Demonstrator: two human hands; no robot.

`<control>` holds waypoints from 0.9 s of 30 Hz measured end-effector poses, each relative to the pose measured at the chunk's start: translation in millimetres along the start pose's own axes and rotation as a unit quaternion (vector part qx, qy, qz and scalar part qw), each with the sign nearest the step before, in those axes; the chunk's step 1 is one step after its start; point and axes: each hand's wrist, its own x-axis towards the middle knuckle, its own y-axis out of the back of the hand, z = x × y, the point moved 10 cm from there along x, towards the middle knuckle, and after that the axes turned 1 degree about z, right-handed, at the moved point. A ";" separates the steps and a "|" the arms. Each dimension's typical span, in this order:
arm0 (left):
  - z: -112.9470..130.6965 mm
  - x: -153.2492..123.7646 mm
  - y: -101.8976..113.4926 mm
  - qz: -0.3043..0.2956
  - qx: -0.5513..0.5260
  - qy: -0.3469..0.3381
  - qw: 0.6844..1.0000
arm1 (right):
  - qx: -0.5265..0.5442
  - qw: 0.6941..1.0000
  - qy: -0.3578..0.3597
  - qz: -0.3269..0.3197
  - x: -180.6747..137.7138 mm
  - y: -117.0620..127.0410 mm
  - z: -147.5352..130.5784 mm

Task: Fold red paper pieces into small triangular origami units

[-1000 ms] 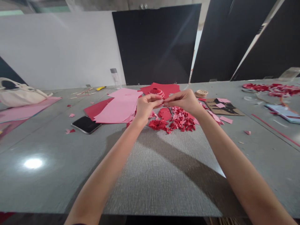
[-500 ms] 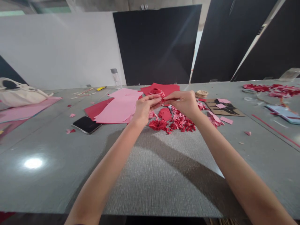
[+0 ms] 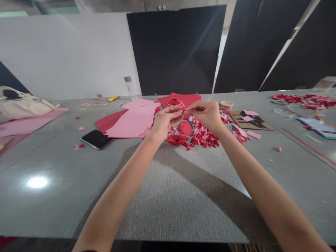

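Note:
My left hand (image 3: 166,120) and my right hand (image 3: 206,112) meet above the middle of the table, fingertips pinched together. Between them is a small red paper piece (image 3: 184,114), mostly hidden by the fingers, so its folds do not show. Just under the hands lie a red ring of folded paper (image 3: 177,139), a stack of red paper (image 3: 185,128) and a heap of small folded red and pink paper pieces (image 3: 203,135). Behind the fingers stands a round pleated red and pink paper form (image 3: 175,103).
Pink sheets (image 3: 132,120) and a black phone (image 3: 96,139) lie left, with a clear bottle (image 3: 129,87) behind. A white bag (image 3: 26,105) sits far left. On the right are brown cardboard (image 3: 252,120), a wooden disc stack (image 3: 226,104) and more folded pieces (image 3: 307,100).
My right hand's fingertips have drawn slightly to the right, and the left fingers now reach a little further right. The things on the table stay put.

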 end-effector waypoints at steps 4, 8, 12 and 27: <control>6.3 -1.5 -3.5 0.001 0.067 -0.036 0.997 | 0.062 0.997 -0.049 -0.025 1.0 -6.5 16.2; 14.1 -3.4 -6.5 0.002 0.128 -0.076 0.989 | 0.107 0.988 -0.109 -0.032 -0.6 -9.7 26.0; 17.1 -4.0 -5.2 0.006 0.164 -0.096 0.982 | 0.142 0.979 -0.145 -0.032 -1.7 -10.7 33.2; 2.8 -4.7 0.9 -0.005 0.199 -0.012 0.980 | 0.125 0.962 -0.190 -0.148 -5.2 -18.7 50.1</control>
